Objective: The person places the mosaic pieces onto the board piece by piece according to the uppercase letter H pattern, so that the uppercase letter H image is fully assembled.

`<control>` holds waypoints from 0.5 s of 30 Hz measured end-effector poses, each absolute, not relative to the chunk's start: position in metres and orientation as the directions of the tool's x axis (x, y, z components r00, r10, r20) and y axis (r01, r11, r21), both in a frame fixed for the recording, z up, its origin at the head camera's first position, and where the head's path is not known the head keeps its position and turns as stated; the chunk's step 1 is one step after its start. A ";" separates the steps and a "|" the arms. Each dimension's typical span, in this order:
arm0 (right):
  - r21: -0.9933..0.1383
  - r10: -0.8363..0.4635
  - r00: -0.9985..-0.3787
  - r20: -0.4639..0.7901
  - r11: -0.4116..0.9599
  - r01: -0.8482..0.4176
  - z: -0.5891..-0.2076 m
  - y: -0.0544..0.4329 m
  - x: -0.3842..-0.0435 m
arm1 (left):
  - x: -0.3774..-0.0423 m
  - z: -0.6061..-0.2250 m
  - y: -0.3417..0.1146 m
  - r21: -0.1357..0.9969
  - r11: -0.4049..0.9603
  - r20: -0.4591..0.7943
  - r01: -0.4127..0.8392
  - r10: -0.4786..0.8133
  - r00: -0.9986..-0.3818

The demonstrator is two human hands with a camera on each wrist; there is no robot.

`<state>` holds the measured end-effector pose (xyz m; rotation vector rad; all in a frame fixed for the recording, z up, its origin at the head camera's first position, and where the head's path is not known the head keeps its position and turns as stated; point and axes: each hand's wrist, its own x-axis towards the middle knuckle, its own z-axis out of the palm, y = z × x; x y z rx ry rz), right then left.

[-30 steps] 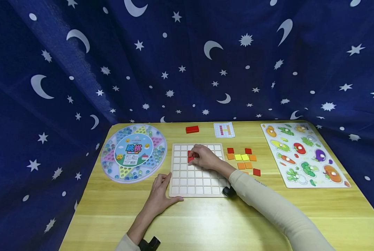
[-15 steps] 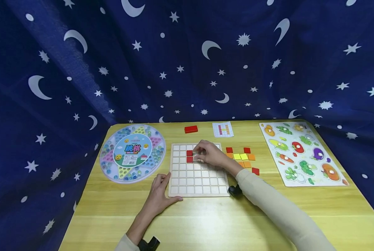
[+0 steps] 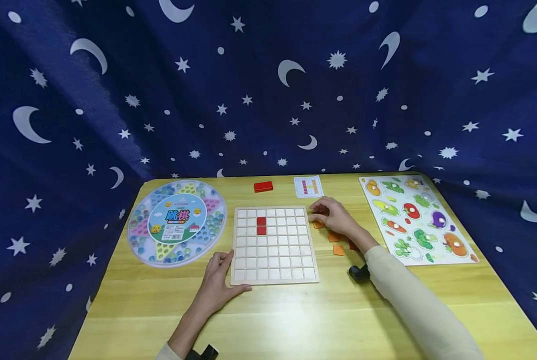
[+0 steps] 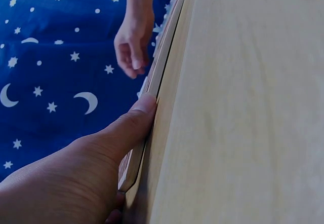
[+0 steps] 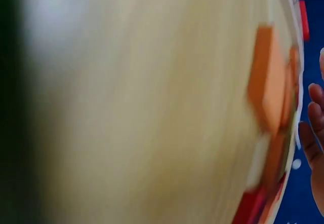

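Note:
A square wooden grid board lies on the table, with two red square tiles in adjoining cells of one column. At the board's near left corner, my left hand holds it between thumb and fingers; the left wrist view has the thumb against its edge. My right hand is right of the board over loose tiles, its fingers loosely bent and holding nothing visible. An orange tile shows below that hand, which hides some others. Orange tiles and a red tile appear blurred in the right wrist view.
Left of the board is a round marble game with a printed lid. Behind it lie a red block and a small pattern card. A vegetable puzzle board lies at the right. A starry curtain hangs behind the table.
My right hand has left the two red tiles on the grid and moved right to the loose tiles. My left hand has stayed at the board's corner. The head view has shifted slightly.

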<state>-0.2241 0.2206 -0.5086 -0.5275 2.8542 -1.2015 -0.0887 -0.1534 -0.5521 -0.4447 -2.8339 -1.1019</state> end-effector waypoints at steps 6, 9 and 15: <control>-0.687 -0.284 -0.953 0.103 0.673 -0.274 -0.514 0.235 -0.225 | -0.088 -0.553 -0.155 0.650 0.705 0.163 0.285 0.237 -0.958; -0.681 -0.271 -0.958 0.098 0.683 -0.263 -0.516 0.237 -0.227 | -0.089 -0.554 -0.155 0.641 0.706 0.184 0.301 0.240 -0.953; -0.668 -0.275 -0.958 0.078 0.699 -0.255 -0.516 0.243 -0.228 | -0.090 -0.554 -0.153 0.630 0.708 0.199 0.318 0.249 -0.948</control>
